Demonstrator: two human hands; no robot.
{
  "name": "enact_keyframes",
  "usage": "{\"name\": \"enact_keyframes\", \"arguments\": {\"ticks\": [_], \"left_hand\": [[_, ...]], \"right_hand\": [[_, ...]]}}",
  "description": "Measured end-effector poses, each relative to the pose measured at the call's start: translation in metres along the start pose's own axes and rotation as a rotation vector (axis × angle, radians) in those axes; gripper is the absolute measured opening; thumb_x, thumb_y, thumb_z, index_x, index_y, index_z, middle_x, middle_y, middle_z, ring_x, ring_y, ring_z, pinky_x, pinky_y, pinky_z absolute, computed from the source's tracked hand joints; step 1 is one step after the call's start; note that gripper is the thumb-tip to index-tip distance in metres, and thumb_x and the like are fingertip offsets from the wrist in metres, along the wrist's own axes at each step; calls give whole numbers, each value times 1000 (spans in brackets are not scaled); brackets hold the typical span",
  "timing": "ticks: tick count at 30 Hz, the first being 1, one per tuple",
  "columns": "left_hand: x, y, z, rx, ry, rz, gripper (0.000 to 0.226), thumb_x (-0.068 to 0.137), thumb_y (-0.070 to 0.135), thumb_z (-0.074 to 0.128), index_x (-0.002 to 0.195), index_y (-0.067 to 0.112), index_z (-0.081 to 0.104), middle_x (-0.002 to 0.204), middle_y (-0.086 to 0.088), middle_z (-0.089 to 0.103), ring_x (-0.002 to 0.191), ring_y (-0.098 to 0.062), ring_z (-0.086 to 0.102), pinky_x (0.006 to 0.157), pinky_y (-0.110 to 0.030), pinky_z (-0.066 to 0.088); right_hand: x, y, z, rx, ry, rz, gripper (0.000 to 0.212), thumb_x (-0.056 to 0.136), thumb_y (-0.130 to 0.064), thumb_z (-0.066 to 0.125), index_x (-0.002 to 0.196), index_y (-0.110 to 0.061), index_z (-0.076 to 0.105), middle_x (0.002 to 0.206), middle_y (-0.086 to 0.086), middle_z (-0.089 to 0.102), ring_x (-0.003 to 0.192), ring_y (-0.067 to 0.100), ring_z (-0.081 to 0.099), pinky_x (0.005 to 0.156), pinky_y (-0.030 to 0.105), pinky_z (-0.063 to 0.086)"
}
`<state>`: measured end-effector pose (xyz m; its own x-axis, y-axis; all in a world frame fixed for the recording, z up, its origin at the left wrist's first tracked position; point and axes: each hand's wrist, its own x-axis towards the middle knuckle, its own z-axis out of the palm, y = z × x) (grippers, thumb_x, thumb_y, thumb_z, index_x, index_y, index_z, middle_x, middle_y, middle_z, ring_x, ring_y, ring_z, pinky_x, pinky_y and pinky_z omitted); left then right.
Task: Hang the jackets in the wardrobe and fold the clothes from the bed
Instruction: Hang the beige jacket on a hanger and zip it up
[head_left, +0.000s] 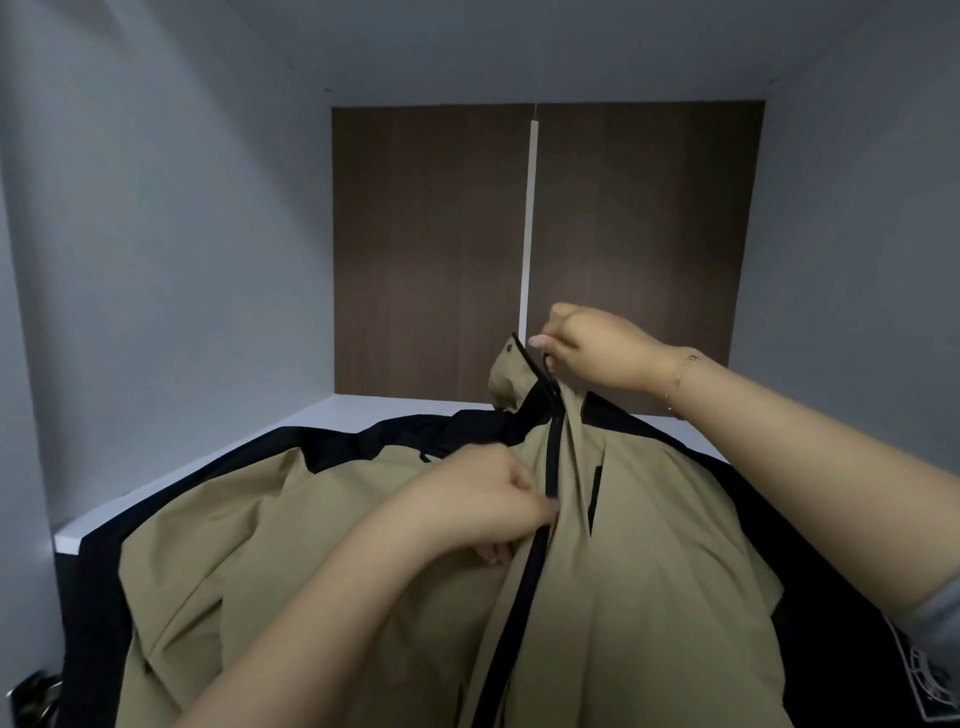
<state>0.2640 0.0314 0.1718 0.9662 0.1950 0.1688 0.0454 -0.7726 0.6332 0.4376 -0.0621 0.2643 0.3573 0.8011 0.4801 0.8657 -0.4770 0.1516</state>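
Left hand (483, 499) pinching jacket (649, 571) beside zip (550, 457); right hand (597, 348) gripping puller above. Keep placket taut, pull straight up.

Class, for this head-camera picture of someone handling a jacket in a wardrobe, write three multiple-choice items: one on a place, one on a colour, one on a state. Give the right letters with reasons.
1. Where does the right hand grip the jacket?
A. at the hem
B. at the collar top
C. at a sleeve cuff

2. What colour is the zip line down the front?
A. black
B. red
C. white

3. How is the left hand?
A. flat and open
B. hanging idle
C. pinching fabric beside the zip

Answers: 1 B, the fingers hold the raised collar end. 2 A, a dark strip runs along the tan cloth. 3 C, its fingers curl onto the jacket front.
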Motion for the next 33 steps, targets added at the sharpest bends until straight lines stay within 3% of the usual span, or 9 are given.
{"name": "enact_keyframes", "arguments": {"ticks": [4,8,13,16,19,22,25,28,33], "left_hand": [[43,6,2,62,237,-64,38,92,50,49,67,21,49,76,-2,62,77,-26,65,72,-31,54],[61,-1,21,-23,243,-4,30,95,26,46,67,14,48,62,1,47,62,-16,45,57,-28,34],[55,-12,25,-58,304,28,35,92,23,50,61,18,33,54,4,30,51,-13,30,53,-27,28],[49,-26,27,-154,229,-22,35,93,24,51,60,17,41,47,7,35,44,-11,38,42,-20,33],[46,-37,35,-250,202,-53,45,94,26,54,51,19,41,48,4,41,44,-12,43,41,-17,33],[48,-40,35,-286,204,-72,46,93,28,55,50,20,40,47,4,42,40,-11,42,38,-14,30],[49,-39,35,-320,196,-99,44,92,29,55,50,21,42,44,6,45,34,-9,42,36,-12,26],[46,-38,36,-342,207,-96,45,92,29,54,49,22,40,45,7,45,35,-10,43,36,-13,27],[40,-35,36,-384,220,-56,39,95,28,53,58,18,45,47,6,44,39,-8,42,38,-15,30]], "right_hand": [[-3,0,15,196,-178,72,41,104,-39,40,80,-15,63,92,8,64,86,25,60,79,36,45],[1,10,34,44,-141,61,35,104,-32,42,73,-18,52,95,-1,53,93,25,57,80,34,43],[8,8,43,-120,-79,-102,27,103,-28,43,85,-15,58,93,-4,42,93,25,58,74,30,36],[11,11,51,162,-173,-111,39,105,-34,40,80,-12,62,92,-2,47,89,19,56,82,32,42],[11,30,53,554,-288,72,40,99,-47,46,83,-12,58,91,-2,53,82,9,52,79,23,43],[13,65,62,384,-265,332,47,96,-54,49,103,-8,54,106,6,54,94,17,54,79,29,43],[10,83,81,278,-472,594,71,88,-63,53,133,-8,49,134,8,52,119,27,54,90,36,49],[8,83,95,252,-634,570,56,89,-58,52,118,-11,58,110,0,63,93,18,62,74,28,48],[8,76,100,390,-380,609,29,86,-38,68,81,-9,62,88,6,66,73,18,58,61,26,42]]}}
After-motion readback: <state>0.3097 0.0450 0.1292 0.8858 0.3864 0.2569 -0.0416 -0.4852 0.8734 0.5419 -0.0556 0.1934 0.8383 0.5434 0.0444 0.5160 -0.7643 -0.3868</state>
